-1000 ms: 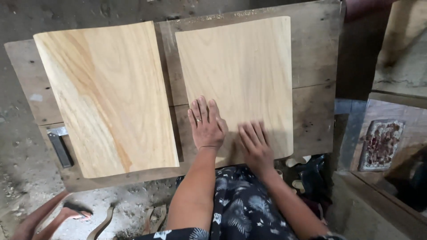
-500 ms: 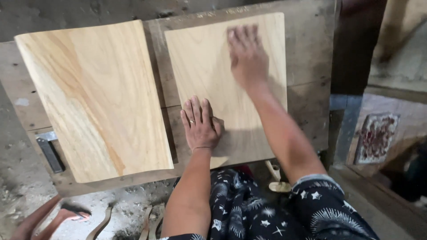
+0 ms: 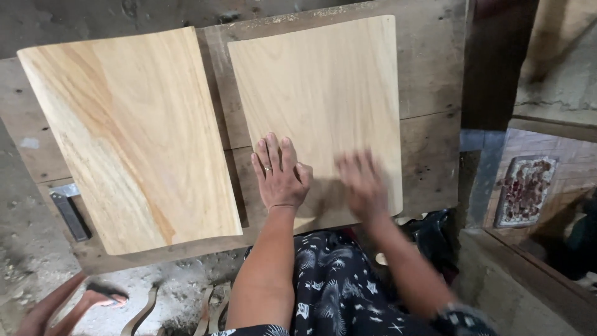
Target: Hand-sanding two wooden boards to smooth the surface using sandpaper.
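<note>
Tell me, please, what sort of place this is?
Probably a small woodworking shop. Two pale, curved wood panels lie on a rough plank workbench; the left hand rests flat on the right panel, and curved wood offcuts lie on the dusty floor.

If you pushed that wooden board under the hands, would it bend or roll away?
Probably neither. The right-hand board looks like a flat, solid slab of pale wood, so likely stiff. Lying flat on the workbench, it should slide rather than roll. The left hand presses flat on it, which probably holds it steady.
</note>
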